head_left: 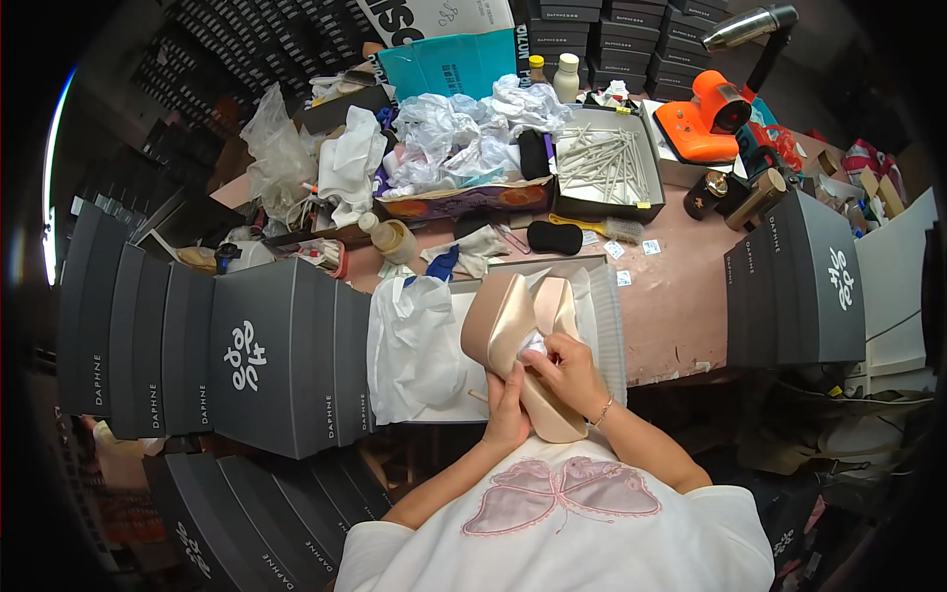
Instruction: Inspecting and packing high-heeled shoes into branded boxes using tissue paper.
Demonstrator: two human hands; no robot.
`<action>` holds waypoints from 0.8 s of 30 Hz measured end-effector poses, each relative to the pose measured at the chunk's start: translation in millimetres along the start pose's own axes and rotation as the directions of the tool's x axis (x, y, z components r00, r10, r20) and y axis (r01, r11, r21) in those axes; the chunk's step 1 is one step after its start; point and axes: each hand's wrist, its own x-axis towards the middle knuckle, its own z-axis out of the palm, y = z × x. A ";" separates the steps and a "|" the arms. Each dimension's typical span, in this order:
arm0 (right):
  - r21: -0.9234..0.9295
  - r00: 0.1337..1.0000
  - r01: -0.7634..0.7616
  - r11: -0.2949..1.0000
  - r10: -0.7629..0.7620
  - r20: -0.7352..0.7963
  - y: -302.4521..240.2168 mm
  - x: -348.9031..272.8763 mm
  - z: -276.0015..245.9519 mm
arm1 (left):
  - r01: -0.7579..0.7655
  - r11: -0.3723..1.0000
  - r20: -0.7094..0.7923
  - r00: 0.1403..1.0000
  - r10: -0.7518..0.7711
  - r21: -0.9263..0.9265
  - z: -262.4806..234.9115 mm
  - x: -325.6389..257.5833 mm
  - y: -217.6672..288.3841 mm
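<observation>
A champagne satin platform shoe [496, 321] is tilted upright in front of my chest, its sole end toward me. My left hand [507, 412] is closed around its near left side. At the shoe's opening, the fingers of my right hand [572, 377] pinch a small white wad [534, 342]; whether it is paper or cloth I cannot tell. A second pale satin shoe [557, 304] shows just behind, over an open shoebox [604, 296]. White tissue paper [414, 335] spills over the left part of that box.
Grey shoeboxes stand in rows at left [266, 345] and right [804, 276]. Behind are a carton of crumpled paper [464, 202], a box of white sticks [607, 163], a brush [617, 229], a black sponge [554, 238], a glue bottle [392, 237] and an orange device [700, 123].
</observation>
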 end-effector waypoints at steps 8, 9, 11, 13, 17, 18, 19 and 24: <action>-0.556 0.948 0.316 0.769 -0.230 0.220 -7.8 -21.6 -21.3 | 0.110 0.992 0.027 0.994 -0.109 -0.063 -2.6 3.7 -0.5; -0.545 0.938 0.345 0.764 -0.302 0.171 -11.7 -19.7 -24.5 | 0.134 0.989 0.023 0.991 -0.133 -0.065 -2.1 4.0 -0.4; -0.527 0.896 0.406 0.746 -0.439 0.069 -17.8 -10.6 -30.3 | 0.180 0.981 0.013 0.984 -0.179 -0.069 -2.0 4.0 0.6; -0.521 0.888 0.453 0.723 -0.416 0.195 -2.1 -5.0 -33.3 | 0.194 0.978 0.048 0.980 -0.191 -0.073 4.5 3.2 3.0; -0.545 0.905 0.413 0.730 -0.394 0.158 16.4 8.2 -26.6 | 0.197 0.980 0.056 0.979 -0.198 0.016 9.7 3.8 -6.2; -0.544 0.914 0.382 0.747 -0.394 0.102 15.2 11.1 -25.9 | 0.214 0.977 0.064 0.975 -0.214 0.002 8.3 5.7 -6.3; -0.541 0.919 0.352 0.764 -0.392 0.045 14.0 13.7 -25.3 | 0.232 0.973 0.072 0.970 -0.231 -0.012 6.3 7.9 -6.0; -0.156 0.937 0.236 0.959 -0.267 -0.225 6.3 28.8 -30.4 | 0.318 0.947 0.135 0.937 -0.321 0.043 4.4 4.2 -6.1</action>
